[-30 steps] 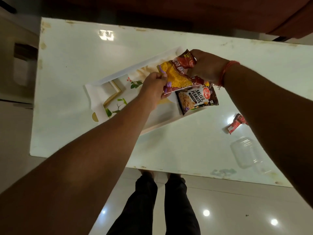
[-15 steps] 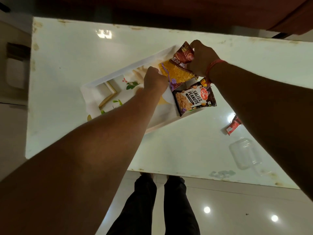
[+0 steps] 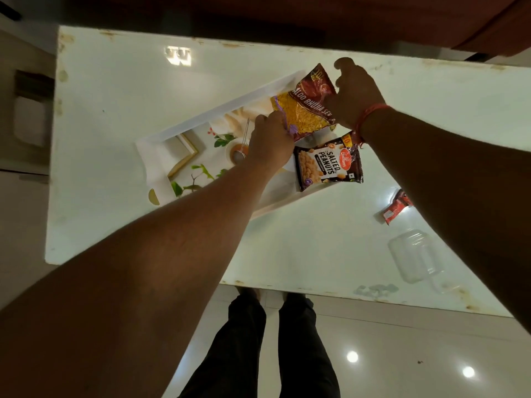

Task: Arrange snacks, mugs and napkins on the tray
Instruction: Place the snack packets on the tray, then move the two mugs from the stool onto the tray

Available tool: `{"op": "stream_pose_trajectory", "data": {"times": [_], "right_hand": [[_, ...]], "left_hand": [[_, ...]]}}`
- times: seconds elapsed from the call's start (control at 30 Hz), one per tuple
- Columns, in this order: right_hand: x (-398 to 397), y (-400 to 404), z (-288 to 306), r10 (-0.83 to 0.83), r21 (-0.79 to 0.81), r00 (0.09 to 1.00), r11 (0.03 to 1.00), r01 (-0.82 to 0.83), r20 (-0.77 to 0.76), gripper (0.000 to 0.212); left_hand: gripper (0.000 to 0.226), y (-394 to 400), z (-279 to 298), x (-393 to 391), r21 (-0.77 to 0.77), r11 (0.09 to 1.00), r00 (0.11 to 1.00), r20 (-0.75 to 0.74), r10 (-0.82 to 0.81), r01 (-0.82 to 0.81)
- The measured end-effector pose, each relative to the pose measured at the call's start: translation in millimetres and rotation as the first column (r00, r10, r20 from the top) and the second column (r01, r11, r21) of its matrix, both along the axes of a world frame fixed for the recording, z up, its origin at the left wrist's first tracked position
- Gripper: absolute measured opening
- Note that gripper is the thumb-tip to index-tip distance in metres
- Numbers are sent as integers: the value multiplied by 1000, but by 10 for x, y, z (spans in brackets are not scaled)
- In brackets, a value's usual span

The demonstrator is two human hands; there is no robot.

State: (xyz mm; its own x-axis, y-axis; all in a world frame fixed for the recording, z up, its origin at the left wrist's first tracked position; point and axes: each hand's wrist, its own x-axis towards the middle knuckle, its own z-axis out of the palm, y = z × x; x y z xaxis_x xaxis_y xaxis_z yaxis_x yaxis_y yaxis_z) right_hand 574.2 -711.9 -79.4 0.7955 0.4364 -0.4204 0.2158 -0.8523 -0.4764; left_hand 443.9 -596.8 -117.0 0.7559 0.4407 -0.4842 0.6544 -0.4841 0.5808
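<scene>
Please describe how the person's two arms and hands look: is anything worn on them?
Both forearms are bare, with no sleeves in view. The right hand has a thin red-orange thread band tied around its wrist. The left hand shows no band, watch or glove. No rings are visible on either hand.

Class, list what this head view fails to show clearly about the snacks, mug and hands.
- Sev packet: lower edge hidden by left hand.
- Red packet: partly behind the right forearm, label too small.
- Clear mug: faint, contents unclear.
- Right hand: fingertips hidden behind its own back.
</scene>
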Motion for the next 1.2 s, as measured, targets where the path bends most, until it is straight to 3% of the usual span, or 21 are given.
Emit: {"op": "stream_pose_trajectory", "data": {"times": [0.1, 0.2, 0.43, 0.67, 1.07, 1.2], "right_hand": [[-136, -172, 73, 92, -2, 975, 996, -93, 201, 56], [-350, -342, 191, 317, -151, 892, 947, -282, 323, 49], [-961, 26, 496, 637, -359, 742, 756, -547, 211, 63], [-1562, 1447, 584, 717, -369, 680, 679, -635, 149, 70], [-2765, 4522, 719, 793, -249, 577, 609, -753, 196, 71], [-3041, 5181, 740, 779, -166, 598, 626, -762, 188, 71]], "left_hand": [[46, 109, 107, -255, 207, 968, 989, 10, -147, 141], [50, 315, 307, -604, 388, 875, 953, -38, -299, 290], [67, 948, 831, -1437, 553, 748, 931, -212, -298, 366], [77, 1998, 995, -2022, 578, 762, 956, -189, -222, 291], [81, 4771, 1194, -3527, 670, 740, 991, -129, 38, 59], [81, 5394, 1154, -3792, 678, 735, 979, -156, 132, 9]]}}
